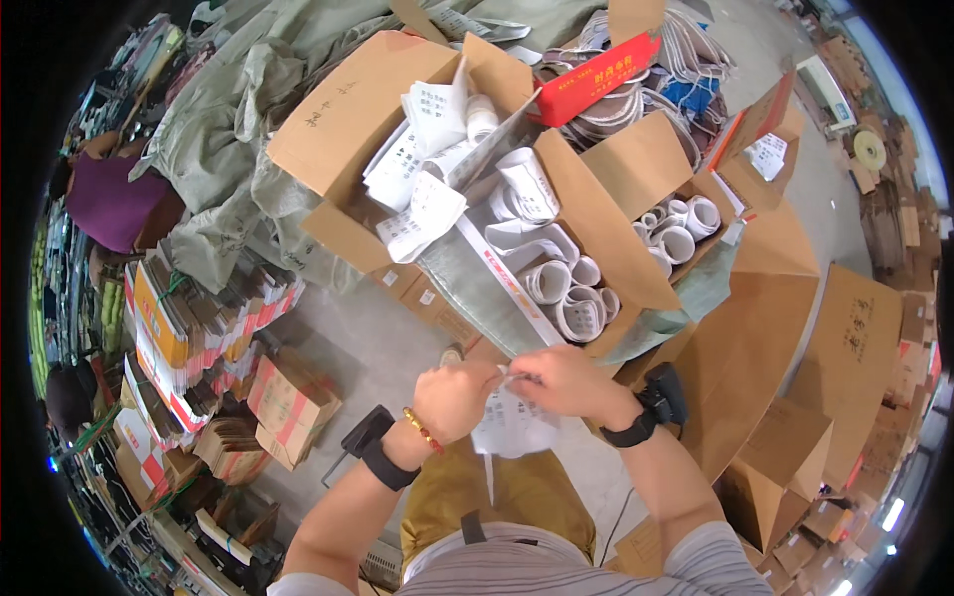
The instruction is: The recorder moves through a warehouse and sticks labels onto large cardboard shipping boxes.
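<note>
My left hand (pixel 455 399) and my right hand (pixel 564 381) meet in front of my waist, both pinching the top edge of a white printed sheet (pixel 517 427). The sheet hangs down below my fingers, slightly creased. Just beyond my hands stands an open cardboard box holding several rolls of white printed labels (pixel 547 282). To its left, another open box (pixel 343 109) is filled with loose and folded printed sheets (pixel 434 204), some spilling over its edge. My fingertips partly hide one another.
Bundled flat cartons (pixel 194 328) are stacked on the floor at the left. A small box (pixel 686 233) with more rolls sits at the right, beside large open cardboard boxes (pixel 755 328). Grey sacking (pixel 224 149) lies behind, and striped bundled material (pixel 686 60) is piled at the back.
</note>
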Action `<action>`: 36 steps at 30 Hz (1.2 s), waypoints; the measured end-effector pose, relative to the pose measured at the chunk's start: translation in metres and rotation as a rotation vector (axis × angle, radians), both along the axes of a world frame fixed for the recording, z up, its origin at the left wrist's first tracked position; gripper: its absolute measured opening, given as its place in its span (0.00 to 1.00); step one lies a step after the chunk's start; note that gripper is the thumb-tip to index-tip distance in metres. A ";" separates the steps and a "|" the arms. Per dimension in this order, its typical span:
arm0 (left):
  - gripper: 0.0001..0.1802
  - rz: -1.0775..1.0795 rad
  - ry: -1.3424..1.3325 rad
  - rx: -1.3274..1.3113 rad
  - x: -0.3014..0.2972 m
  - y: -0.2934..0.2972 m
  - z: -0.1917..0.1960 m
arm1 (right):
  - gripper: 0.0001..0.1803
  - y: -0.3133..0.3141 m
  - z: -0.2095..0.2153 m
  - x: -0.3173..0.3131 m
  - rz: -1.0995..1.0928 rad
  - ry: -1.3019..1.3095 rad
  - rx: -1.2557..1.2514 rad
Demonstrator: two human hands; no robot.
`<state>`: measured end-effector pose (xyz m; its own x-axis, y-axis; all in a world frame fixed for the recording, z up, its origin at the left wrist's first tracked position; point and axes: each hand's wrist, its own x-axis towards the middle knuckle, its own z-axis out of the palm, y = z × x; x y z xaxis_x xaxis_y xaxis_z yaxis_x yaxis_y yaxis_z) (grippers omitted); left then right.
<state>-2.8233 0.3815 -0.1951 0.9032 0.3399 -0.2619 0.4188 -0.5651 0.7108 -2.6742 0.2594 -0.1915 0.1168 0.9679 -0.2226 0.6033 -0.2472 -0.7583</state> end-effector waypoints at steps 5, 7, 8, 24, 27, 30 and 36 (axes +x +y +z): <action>0.04 -0.003 -0.032 -0.124 -0.011 -0.005 -0.008 | 0.04 -0.022 -0.009 -0.032 -0.238 0.198 0.101; 0.04 0.009 0.000 -0.191 -0.013 -0.009 -0.013 | 0.03 -0.030 -0.008 -0.037 -0.245 0.179 0.136; 0.04 0.006 0.003 -0.193 -0.013 -0.010 -0.016 | 0.03 -0.034 -0.008 -0.038 -0.211 0.102 0.145; 0.10 1.007 -0.254 -1.148 0.024 -0.030 -0.049 | 0.14 -0.048 -0.029 -0.035 -0.849 0.564 0.051; 0.09 0.940 -0.272 -1.183 0.037 -0.023 -0.051 | 0.12 -0.043 -0.047 -0.016 -0.943 0.658 0.108; 0.10 0.964 -0.255 -1.243 0.055 -0.011 -0.032 | 0.09 -0.029 -0.040 0.016 -0.849 0.254 0.146; 0.09 0.908 -0.165 -1.088 0.018 -0.004 -0.059 | 0.12 0.022 -0.057 0.100 -0.525 0.261 -0.141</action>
<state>-2.8051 0.3770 -0.2542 0.5302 0.5083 -0.6786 0.2055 0.6995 0.6845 -2.5742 0.2818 -0.2482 0.4955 0.7548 -0.4298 0.1719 -0.5702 -0.8033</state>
